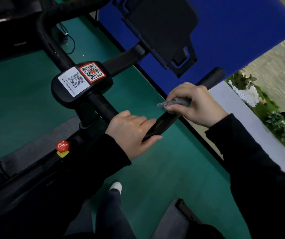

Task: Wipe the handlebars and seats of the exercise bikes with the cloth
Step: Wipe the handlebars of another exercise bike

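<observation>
The right hand [195,104] is curled round a bunched grey cloth [172,102], pressing it onto the right arm of the black handlebar [166,122]. The fingers wrap over the top of the bar, and a tuft of cloth sticks out past the fingertips towards the middle. Just beside it, nearer the bend, the left hand [129,130] holds the same bar. Its fingers lie over the top and its thumb is tucked beneath, which looks like a steadying hold rather than a wiping one.

Further in, the bar runs to a console [81,81] bearing two QR stickers, with a red knob [62,145] on the frame below. The green floor [26,100] lies under it all.

The step in hand is wiping this handlebar arm. The bare end beyond the right hand likely needs a stroke next, so the cloth should slide outward under firm wrap-round pressure. After that come the other arm and the seat, which I cannot pick out with confidence here.
</observation>
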Demonstrator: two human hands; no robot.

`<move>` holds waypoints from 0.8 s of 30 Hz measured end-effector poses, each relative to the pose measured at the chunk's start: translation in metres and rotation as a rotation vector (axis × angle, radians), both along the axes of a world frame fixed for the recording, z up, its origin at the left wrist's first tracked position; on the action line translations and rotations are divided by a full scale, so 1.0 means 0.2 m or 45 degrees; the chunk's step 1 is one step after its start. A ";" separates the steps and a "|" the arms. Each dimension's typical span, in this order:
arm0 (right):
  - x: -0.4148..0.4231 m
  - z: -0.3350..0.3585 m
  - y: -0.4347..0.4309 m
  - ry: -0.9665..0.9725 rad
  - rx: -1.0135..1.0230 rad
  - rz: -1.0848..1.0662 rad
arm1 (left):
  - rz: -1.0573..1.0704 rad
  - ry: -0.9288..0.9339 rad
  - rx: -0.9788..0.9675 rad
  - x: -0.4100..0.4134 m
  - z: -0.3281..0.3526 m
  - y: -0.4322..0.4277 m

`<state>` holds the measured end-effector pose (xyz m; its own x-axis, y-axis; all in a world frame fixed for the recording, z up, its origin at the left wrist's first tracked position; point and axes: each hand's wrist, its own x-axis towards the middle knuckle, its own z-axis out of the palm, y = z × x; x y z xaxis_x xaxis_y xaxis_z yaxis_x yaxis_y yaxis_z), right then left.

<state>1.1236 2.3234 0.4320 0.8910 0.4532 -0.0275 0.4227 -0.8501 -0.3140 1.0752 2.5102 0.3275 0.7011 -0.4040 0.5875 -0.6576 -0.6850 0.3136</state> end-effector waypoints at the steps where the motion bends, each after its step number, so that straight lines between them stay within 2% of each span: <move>1: 0.03 0.01 0.01 0.066 -0.001 0.044 | 0.000 0.008 -0.001 0.00 0.00 0.00; 5: 0.10 0.01 0.05 0.243 -0.055 0.209 | 0.005 0.021 0.011 0.00 0.00 -0.01; 10: 0.20 0.04 0.02 0.194 -0.249 0.265 | 0.026 0.022 -0.002 -0.01 0.00 -0.01; 15: 0.14 -0.03 0.12 0.238 -0.213 0.421 | 0.029 0.026 0.007 -0.01 0.01 -0.01; 19: 0.20 -0.02 0.07 0.139 -0.324 0.350 | 0.017 0.038 -0.010 -0.01 0.01 -0.01; 24: 0.15 -0.06 0.11 0.224 -0.207 0.359 | 0.024 0.042 -0.009 -0.01 0.02 -0.01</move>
<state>1.1544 2.3451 0.4200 0.7068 0.6576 -0.2606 0.5993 -0.7524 -0.2732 1.0737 2.5092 0.3307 0.7277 -0.3867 0.5665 -0.6337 -0.6950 0.3397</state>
